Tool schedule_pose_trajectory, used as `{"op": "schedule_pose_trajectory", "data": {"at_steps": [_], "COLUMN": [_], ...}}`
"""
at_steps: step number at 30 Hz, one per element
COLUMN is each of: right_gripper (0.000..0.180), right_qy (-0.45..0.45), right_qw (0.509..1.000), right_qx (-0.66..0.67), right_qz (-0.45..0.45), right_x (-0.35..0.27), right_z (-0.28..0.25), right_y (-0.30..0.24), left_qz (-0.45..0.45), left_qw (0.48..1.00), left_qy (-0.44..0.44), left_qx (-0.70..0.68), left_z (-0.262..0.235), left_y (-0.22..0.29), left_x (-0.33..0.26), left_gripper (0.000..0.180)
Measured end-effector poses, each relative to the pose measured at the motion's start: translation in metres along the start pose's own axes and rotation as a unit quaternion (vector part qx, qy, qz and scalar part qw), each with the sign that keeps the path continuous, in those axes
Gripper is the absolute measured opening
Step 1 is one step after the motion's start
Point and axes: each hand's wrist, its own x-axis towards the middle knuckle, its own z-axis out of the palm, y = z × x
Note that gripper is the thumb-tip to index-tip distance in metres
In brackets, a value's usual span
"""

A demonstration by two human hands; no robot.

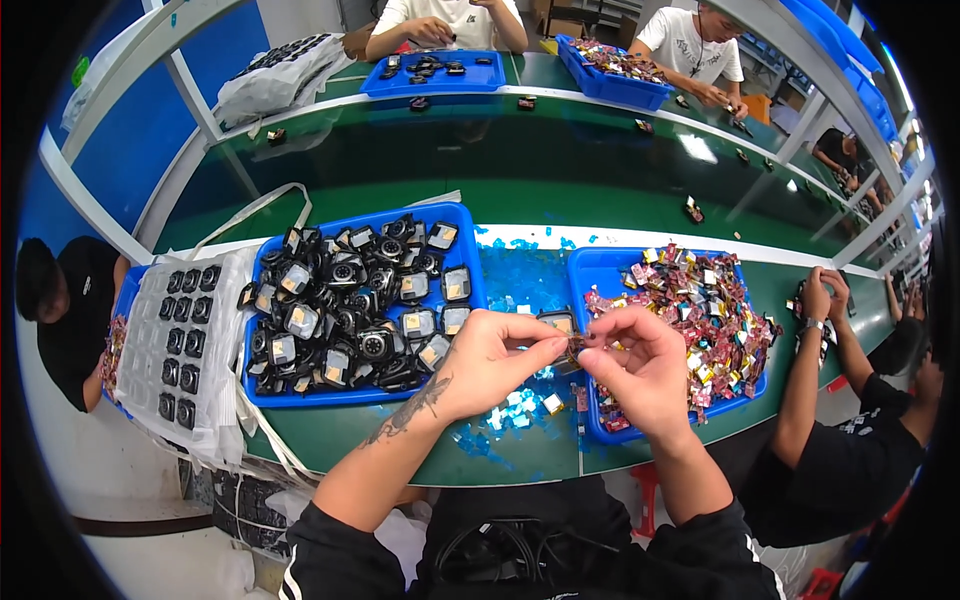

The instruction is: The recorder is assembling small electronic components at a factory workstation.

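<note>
My left hand (500, 362) and my right hand (642, 368) meet over the bench between two blue trays, thumbs and forefingers pinched together. Between their fingertips is a small dark reddish part (576, 345), mostly hidden by the fingers. Just behind them shows a black watch case (558, 321) with a pale square face; whether it is held or lies on the bench I cannot tell. The left blue tray (478, 285) is heaped with black watch cases (375, 345). Small reddish circuit boards with silver and yellow pieces (715, 335) fill the right blue tray (592, 262).
Blue film scraps (520, 410) litter the green bench (450, 455). A pale moulded tray (150, 370) of watch cases stands at far left. Beyond a white ledge, a dark green conveyor belt (420, 150) carries scattered small parts. Other people work opposite and on both sides.
</note>
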Motion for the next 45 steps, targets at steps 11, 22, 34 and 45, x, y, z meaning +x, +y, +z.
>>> {"op": "schedule_pose_trajectory", "data": {"at_steps": [11, 22, 34, 45], "right_gripper": [0.037, 0.045, 0.044, 0.049], "right_qy": [0.033, -0.002, 0.032, 0.012], "right_qw": [0.994, 0.992, 0.989, 0.981], "right_qx": [-0.099, -0.12, -0.145, -0.195], "right_qz": [-0.033, 0.034, 0.018, -0.014], "right_x": [0.005, 0.008, 0.013, 0.021], "right_z": [-0.003, -0.011, -0.008, 0.0], "right_y": [0.006, -0.007, 0.001, 0.013], "left_qz": [0.105, 0.048, 0.095, 0.116], "left_qw": [0.992, 0.992, 0.985, 0.98], "left_qy": [-0.026, -0.04, -0.03, 0.045], "left_qx": [-0.066, -0.113, -0.14, -0.154], "left_z": [0.01, 0.013, 0.014, 0.027], "left_y": [-0.002, -0.004, -0.013, -0.023], "left_x": [0.0, 0.002, 0.007, 0.007], "left_gripper": [0.039, 0.049, 0.048, 0.043]}}
